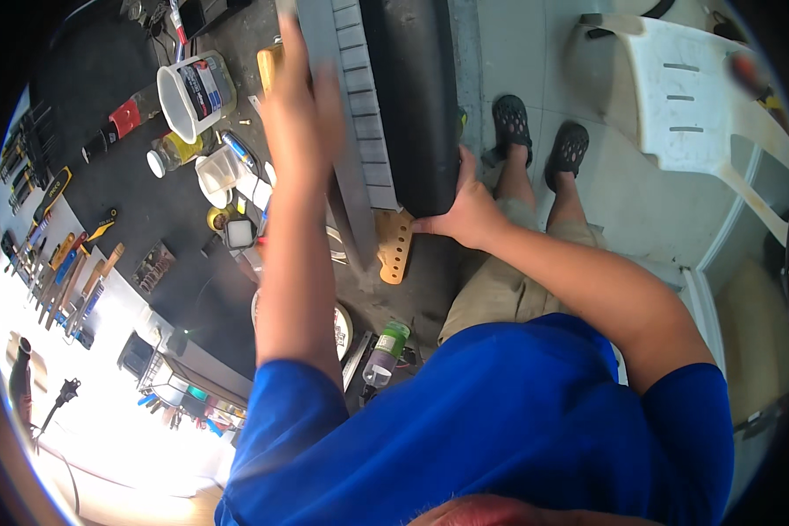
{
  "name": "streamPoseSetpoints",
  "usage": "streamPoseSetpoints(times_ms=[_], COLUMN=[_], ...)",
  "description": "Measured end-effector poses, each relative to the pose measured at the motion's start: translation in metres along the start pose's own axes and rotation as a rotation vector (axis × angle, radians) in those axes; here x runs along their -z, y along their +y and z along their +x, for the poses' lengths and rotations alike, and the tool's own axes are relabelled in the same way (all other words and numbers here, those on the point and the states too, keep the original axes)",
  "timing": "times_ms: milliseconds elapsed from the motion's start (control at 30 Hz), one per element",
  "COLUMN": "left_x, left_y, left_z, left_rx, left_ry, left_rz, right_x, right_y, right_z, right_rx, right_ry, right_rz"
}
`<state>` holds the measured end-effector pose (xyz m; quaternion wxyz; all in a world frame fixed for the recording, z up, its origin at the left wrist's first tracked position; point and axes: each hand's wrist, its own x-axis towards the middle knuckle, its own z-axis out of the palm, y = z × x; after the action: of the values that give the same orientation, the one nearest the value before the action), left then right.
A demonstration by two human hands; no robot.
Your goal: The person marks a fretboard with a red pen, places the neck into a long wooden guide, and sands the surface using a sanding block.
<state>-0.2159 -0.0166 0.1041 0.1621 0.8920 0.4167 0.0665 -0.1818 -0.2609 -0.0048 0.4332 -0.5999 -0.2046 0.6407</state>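
A guitar neck lies lengthwise in front of me, its wooden headstock (394, 249) with a row of holes pointing toward me. Pale bands cross its fretboard (365, 105). A long grey bar (322, 44) runs along the fretboard's left side, and a long black block (416, 96) with a rounded end is on the right. Motion smears my left hand (302, 123) over the grey bar; one finger points away, the others are unclear. My right hand (472, 210) grips around the near end, its thumb at the headstock and its fingers along the block's right side.
Left on the dark bench stand a white tub (184, 96), a yellow-filled jar (174, 154) and small containers. Hand tools (66, 272) line the far left. A green-labelled bottle (386, 353) lies near my body. A white plastic chair (688, 96) stands on the floor to the right.
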Motion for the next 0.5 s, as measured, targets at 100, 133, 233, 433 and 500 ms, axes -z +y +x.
streamPoseSetpoints(times_ms=[100,133,233,433,500], left_x=[0.016,0.013,0.005,-0.005,0.003], left_y=[0.017,0.037,0.005,0.006,0.019], left_z=[0.091,0.086,0.020,-0.015,0.070], left_rx=[-0.113,0.003,0.023,0.033,-0.025], left_ry=[0.105,0.083,-0.047,-0.011,0.035], left_rz=[-0.098,-0.228,0.046,-0.009,0.008], right_x=[-0.010,-0.004,0.002,0.007,0.001], right_y=[-0.006,-0.008,-0.005,-0.002,-0.007], right_z=[0.004,0.005,0.002,0.001,0.004], right_rx=[0.029,-0.023,-0.030,0.051,0.041], right_ry=[-0.023,-0.038,-0.048,-0.005,-0.023], right_rz=[0.003,0.008,0.002,-0.002,0.017])
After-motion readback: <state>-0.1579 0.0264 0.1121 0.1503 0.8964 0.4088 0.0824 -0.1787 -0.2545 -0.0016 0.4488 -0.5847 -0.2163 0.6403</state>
